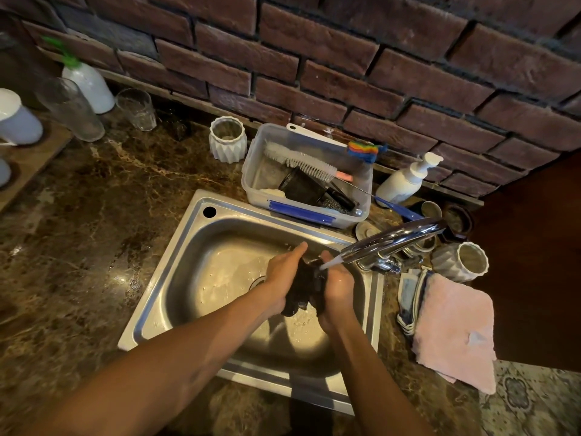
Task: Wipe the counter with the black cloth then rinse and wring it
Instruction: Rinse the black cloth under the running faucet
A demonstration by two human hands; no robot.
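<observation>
Black cloth [303,289] bunched between both hands over the steel sink [176,272], and the water is running! Left hand [284,270] clamps the cloth from the nine o'clock side, thumb up; right hand [338,287] presses in from three o'clock, fingers curled round the fabric. Both hands are clenched on it, palms facing each other. A thin stream from the chrome tap [390,240] lands right on top of the cloth, at its twelve o'clock edge, so by my reading we're in the rinse, with the worktop [94,215] wiping behind us and patches there shining as if wet.

Next up, I'd say: work the fabric under the stream, then twist the two hands in opposite directions to wring it, staying over the basin so the runoff drops toward the drain. The tap may want shutting off first.

Out from the hands: a clear plastic tub [306,180] with a bottle brush [298,160] sits at twelve o'clock behind the sink, a white pump bottle [405,179] at one o'clock, a pink towel [456,328] at three o'clock, glasses away at ten.
</observation>
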